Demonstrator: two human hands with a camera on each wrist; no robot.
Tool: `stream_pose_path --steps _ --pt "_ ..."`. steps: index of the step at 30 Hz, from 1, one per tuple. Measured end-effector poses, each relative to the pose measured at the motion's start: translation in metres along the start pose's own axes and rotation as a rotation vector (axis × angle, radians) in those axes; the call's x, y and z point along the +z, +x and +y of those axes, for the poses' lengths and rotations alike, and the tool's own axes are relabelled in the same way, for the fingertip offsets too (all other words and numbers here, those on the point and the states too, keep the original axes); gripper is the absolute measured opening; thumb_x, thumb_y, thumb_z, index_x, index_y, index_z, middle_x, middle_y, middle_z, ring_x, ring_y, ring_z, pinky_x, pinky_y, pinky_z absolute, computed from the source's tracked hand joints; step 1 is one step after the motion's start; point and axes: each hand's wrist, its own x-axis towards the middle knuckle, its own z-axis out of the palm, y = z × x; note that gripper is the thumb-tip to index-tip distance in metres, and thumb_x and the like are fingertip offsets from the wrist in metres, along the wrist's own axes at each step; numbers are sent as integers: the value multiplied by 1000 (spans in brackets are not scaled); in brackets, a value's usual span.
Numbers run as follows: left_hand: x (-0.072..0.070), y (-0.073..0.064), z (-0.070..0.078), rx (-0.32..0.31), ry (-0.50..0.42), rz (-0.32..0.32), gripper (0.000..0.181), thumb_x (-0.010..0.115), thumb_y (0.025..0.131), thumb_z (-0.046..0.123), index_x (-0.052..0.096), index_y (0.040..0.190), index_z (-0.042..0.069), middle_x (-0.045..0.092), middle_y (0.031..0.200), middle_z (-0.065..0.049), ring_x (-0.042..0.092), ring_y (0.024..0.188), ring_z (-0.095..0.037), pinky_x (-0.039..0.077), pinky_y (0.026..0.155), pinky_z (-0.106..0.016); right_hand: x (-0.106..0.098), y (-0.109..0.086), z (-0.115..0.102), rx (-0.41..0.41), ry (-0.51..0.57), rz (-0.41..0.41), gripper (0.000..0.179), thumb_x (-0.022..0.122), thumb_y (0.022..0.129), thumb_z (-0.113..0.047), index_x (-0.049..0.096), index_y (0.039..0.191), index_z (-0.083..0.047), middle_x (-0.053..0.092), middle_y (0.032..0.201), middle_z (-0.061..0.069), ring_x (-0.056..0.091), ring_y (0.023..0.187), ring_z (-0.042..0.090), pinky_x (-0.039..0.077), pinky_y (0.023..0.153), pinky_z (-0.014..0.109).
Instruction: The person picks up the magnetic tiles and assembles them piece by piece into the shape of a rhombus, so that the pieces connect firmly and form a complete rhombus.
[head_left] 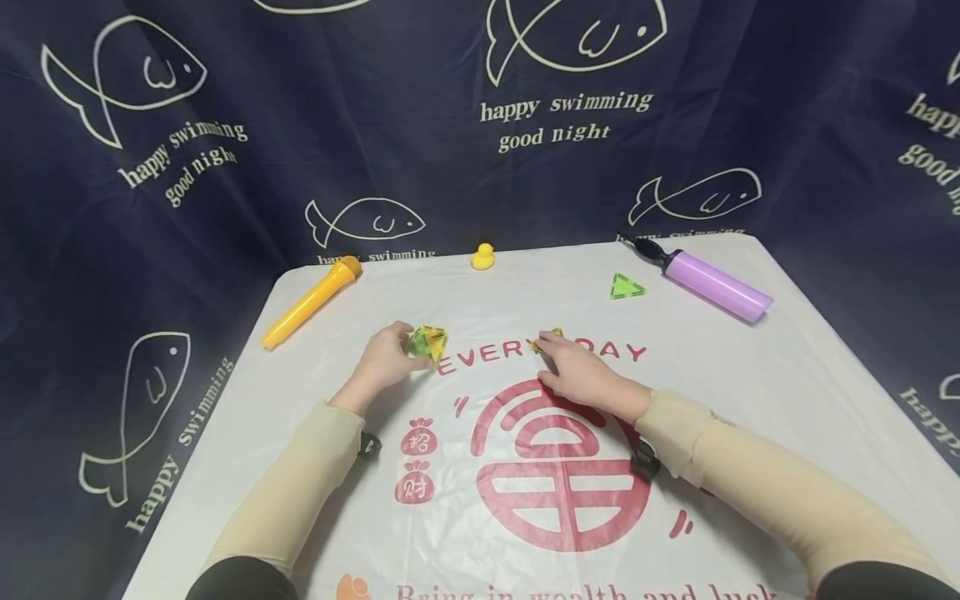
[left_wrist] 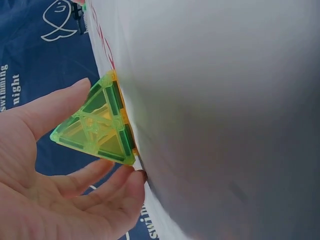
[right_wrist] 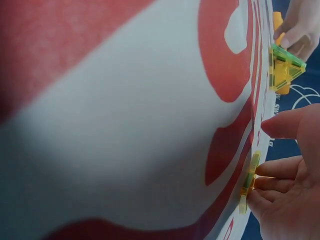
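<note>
A small pyramid of green and yellow magnetic tiles (head_left: 428, 342) stands on the table at the left of the red lettering. My left hand (head_left: 384, 358) holds it from the left side, thumb and fingers to either side; in the left wrist view a green triangular face (left_wrist: 100, 122) shows between them. Flat on the table lies a yellow magnetic tile (right_wrist: 249, 182), partly hidden in the head view by my right hand (head_left: 581, 377). The fingertips of that hand touch the tile, while its thumb stands apart from it.
A green triangular tile (head_left: 626, 287) lies at the back right, near a purple hand pump (head_left: 716, 286) with a black nozzle. A yellow rubber duck (head_left: 483, 257) stands at the back edge. An orange toy microphone (head_left: 312, 302) lies at the back left.
</note>
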Motion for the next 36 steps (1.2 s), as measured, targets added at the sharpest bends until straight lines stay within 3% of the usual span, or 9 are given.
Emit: stream_pose_path --steps 6,9,14,17,22,26,30,36 --pt "-5 -19 -2 -55 47 -46 80 86 80 25 48 140 -12 62 121 -28 58 114 -43 45 103 -55 -1 2 0 0 10 -10 62 67 96 -18 45 147 9 39 156 26 37 144 41 33 115 53" --pt "-9 -30 5 -41 66 -91 73 85 81 25 54 135 -12 64 122 -27 59 115 -43 45 104 -55 -5 0 2 -4 14 -12 62 67 97 -18 45 148 7 39 157 25 37 144 41 33 115 54" --pt "-7 -43 21 54 79 -178 55 82 85 25 65 127 -6 68 123 -21 64 112 -37 49 100 -51 -12 -5 6 -37 35 -8 58 66 97 -15 47 148 6 40 156 25 37 144 41 33 115 54" --pt "3 -46 34 157 112 -179 46 79 88 26 68 124 -2 69 121 -18 65 112 -35 51 99 -50 -17 -9 12 -75 48 1 53 65 98 -10 49 146 6 42 154 26 38 143 41 33 115 54" --pt "28 -35 56 412 180 -143 39 76 91 21 69 122 -4 69 120 -17 63 115 -33 49 102 -46 -25 -23 27 -123 52 13 50 65 98 -6 51 143 9 48 149 28 42 140 43 34 114 55" --pt "52 -18 75 589 221 -225 42 73 94 20 65 128 -3 64 129 -16 60 123 -30 45 108 -41 -33 -44 43 -126 64 22 50 68 96 -5 52 141 11 51 145 29 45 138 45 35 112 58" --pt "72 -2 90 632 268 -312 48 69 98 25 60 139 2 57 143 -13 52 135 -26 38 114 -37 -39 -65 59 -118 69 30 47 70 95 -5 56 138 9 56 140 28 46 135 47 34 112 60" --pt "83 16 108 640 326 -355 51 66 100 23 54 146 5 49 152 -10 44 142 -22 32 117 -33 -45 -92 81 -115 78 52 41 75 92 -10 65 128 4 61 131 26 50 130 49 35 110 63"
